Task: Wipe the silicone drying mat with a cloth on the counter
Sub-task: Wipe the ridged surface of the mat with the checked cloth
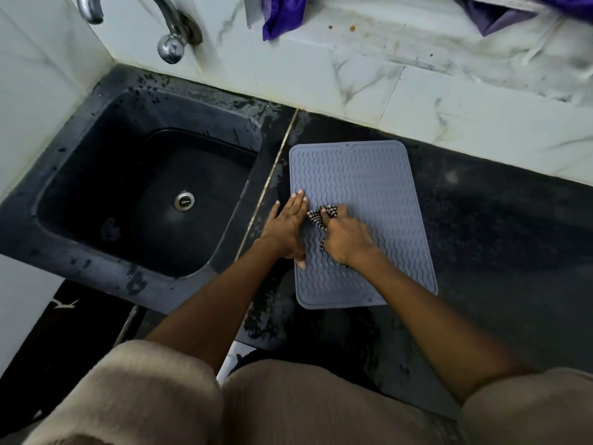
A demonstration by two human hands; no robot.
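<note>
Stage: mid-wipe, by my judgement; cleaned area can't be told.
Right hand (345, 237): grip bunched on checked cloth (324, 216), mat (369, 175) centre.
Left hand (287, 226): flat, pressing mat's 9 o'clock edge.
Left: likely 12 o'clock half.

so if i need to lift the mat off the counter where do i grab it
Pinch the mat at its near right corner, coming from the counter side. It lies flat and thin, so only an edge peels up, and the left hand pins the other side.

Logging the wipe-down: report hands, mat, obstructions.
Left hand flat, pinning mat's left edge. Right hand grips checkered cloth on mat. Mat flat on counter beside sink. Nothing on mat but the hands and cloth.
</note>
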